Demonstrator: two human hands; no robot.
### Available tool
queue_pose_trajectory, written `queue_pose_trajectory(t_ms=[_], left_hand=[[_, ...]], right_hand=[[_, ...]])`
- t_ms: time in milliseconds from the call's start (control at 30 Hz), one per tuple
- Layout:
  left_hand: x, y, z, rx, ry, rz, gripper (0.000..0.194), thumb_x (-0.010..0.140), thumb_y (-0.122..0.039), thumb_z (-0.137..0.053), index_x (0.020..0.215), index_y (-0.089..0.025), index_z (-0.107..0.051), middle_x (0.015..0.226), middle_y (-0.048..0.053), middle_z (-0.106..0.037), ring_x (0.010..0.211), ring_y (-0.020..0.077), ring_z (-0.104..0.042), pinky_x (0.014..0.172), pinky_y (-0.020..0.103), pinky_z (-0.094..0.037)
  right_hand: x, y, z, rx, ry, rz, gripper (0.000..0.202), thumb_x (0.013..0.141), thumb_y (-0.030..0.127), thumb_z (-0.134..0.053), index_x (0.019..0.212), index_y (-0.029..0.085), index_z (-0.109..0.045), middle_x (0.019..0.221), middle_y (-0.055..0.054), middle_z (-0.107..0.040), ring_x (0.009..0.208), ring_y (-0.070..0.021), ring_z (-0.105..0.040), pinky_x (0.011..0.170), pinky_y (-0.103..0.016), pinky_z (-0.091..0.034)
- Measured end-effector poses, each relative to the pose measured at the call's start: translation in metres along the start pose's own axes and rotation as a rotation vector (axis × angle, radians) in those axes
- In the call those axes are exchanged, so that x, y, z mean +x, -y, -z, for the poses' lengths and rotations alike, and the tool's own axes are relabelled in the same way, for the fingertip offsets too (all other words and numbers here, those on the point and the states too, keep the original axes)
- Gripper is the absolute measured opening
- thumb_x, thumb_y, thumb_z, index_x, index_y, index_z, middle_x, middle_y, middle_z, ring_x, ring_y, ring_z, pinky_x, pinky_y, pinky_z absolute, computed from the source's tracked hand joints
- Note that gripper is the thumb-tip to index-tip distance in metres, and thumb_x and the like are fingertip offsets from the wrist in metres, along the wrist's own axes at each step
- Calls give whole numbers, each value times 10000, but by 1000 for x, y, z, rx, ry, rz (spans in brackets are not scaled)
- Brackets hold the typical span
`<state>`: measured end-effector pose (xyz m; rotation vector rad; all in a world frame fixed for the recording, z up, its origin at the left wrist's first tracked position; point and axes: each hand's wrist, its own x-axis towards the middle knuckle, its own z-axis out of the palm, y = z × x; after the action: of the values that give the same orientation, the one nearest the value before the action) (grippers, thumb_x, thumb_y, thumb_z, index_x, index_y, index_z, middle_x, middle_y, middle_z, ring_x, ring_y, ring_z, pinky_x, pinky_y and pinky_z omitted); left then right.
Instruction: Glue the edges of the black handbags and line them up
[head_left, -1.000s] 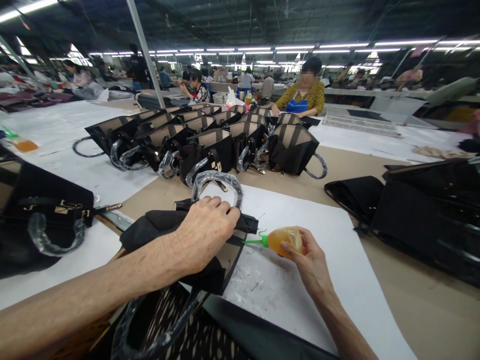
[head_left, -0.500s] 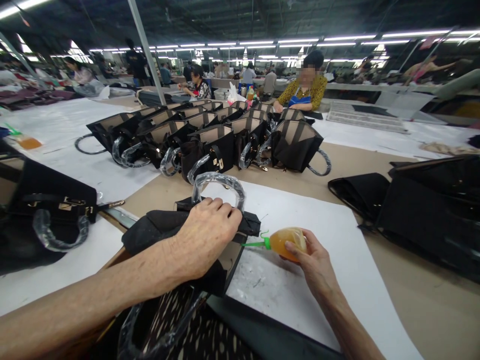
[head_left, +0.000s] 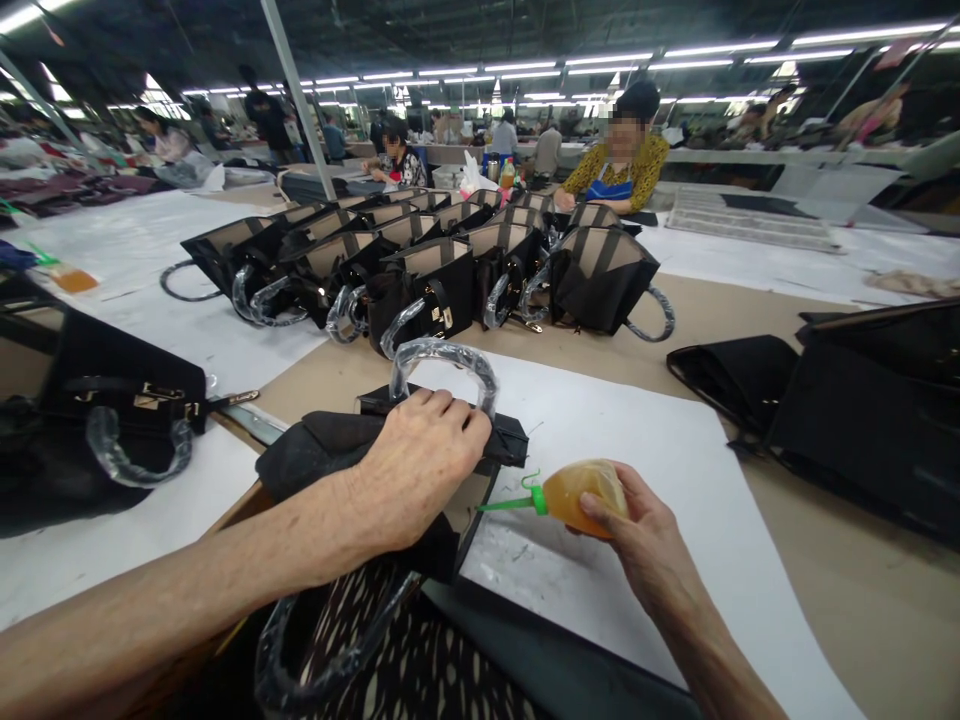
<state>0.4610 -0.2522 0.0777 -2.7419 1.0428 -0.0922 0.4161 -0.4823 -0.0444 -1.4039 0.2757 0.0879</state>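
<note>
A black handbag [head_left: 322, 450] lies tipped at the table edge in front of me, its beige lining partly showing. My left hand [head_left: 431, 450] is closed on the bag's upper edge, just below a plastic-wrapped handle [head_left: 444, 354]; the fingertips are hidden. A second wrapped handle [head_left: 274, 660] hangs at the bottom. In my right hand [head_left: 649, 525] is a soft squeeze bottle [head_left: 577, 495] of amber liquid with a green nozzle [head_left: 510, 503]. The nozzle points left, its tip at the bag's open edge; whether they touch I cannot tell.
Several black handbags [head_left: 427, 290] stand in rows across the table. Another handbag [head_left: 142, 370] is at left, and black bag pieces [head_left: 862, 420] lie at right. White paper [head_left: 622, 400] covers the tabletop before me. A co-worker in a yellow top [head_left: 652, 160] sits opposite.
The bottle has tilted a little, its nozzle tip moving down and slightly left along the bag's edge. My left hand keeps its hold. The whole view has shifted slightly.
</note>
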Motion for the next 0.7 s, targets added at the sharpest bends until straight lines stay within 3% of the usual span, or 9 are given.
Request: queue_pose_trajectory(t_ms=[267, 700], left_hand=[[-4, -2, -12, 72, -95, -15, 179, 743, -216, -587, 881, -143, -499, 852, 80, -576, 801, 252, -530, 708, 386, -430], [-6, -5, -13, 91, -101, -29, 205, 745, -218, -590, 904, -126, -498, 830, 73, -560, 773, 248, -518, 661, 372, -423]], right_hand=[[-10, 2, -1, -18, 27, -19, 410, 694, 394, -719, 1016, 205, -550, 865, -30, -619, 783, -221, -576, 647, -297, -510], [-32, 0, -6, -48, 72, -49, 417, 697, 413, -715, 1017, 213, -539, 852, -20, -613, 783, -206, -547, 651, -264, -469]])
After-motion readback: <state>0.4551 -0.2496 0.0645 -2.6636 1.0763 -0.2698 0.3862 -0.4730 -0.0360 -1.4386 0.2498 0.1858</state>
